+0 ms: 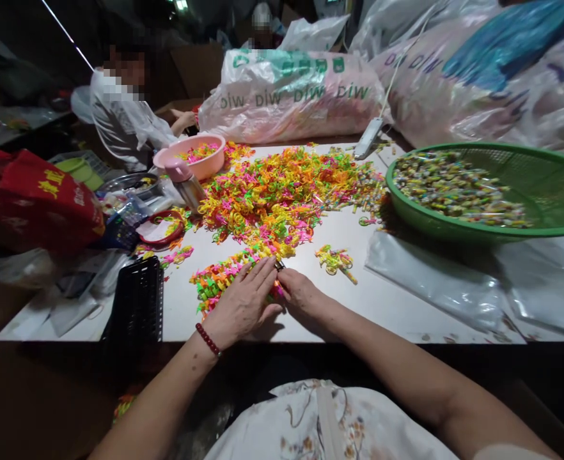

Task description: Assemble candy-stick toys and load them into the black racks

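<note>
My left hand [242, 303] lies fingers-out and flat over a row of small neon plastic pieces [213, 278] on the white table [378, 300]; a red bead bracelet sits on its wrist. My right hand [300, 291] meets it from the right, fingers pinched on a small piece at the row's end by a tiny dark item [279, 264]. A big heap of pink, orange, yellow and green plastic pieces [282, 191] spreads just beyond both hands. A small loose cluster [334, 260] lies to the right.
A green mesh basket [541, 223] of small wrapped items stands right, clear plastic bags [435, 281] before it. A pink basin [204, 167], a bottle [186, 182], a black tray [138, 300] and a red bag [32, 198] crowd the left. Another person [123, 121] sits far left. Large sacks [291, 96] line the back.
</note>
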`<state>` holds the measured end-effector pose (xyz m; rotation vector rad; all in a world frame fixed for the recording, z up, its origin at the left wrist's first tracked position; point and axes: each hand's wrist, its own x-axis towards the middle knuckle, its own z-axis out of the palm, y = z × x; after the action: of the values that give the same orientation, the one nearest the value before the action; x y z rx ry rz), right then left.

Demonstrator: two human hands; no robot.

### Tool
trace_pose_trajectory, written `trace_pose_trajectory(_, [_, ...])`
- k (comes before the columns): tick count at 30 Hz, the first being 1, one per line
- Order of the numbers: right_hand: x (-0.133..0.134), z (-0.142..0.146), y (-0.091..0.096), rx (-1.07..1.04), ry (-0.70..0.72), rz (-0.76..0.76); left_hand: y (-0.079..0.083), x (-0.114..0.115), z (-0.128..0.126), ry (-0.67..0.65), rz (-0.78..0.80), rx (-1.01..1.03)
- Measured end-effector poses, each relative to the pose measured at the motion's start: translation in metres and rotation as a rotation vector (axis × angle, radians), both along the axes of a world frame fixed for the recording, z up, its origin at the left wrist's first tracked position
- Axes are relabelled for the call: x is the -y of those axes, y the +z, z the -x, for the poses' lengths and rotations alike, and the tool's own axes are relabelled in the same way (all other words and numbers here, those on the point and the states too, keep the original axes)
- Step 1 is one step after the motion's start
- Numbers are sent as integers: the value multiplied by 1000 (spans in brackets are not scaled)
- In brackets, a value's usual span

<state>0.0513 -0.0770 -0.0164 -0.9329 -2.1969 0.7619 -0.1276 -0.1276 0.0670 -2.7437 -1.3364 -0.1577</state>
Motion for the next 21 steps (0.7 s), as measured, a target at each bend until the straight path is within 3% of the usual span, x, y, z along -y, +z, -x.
trace_pose_trajectory(5, [-1,-4,3,3,7,45,1,-2,0,-23,15,-20])
trace_pose_trajectory(14, [5,9,-10,-7,-122,24,11,-3,-2,-59,50,15])
trace_pose_trajectory(21, [0,5,-9,-52,-76,25,16,-4,-1,-76,107,67])
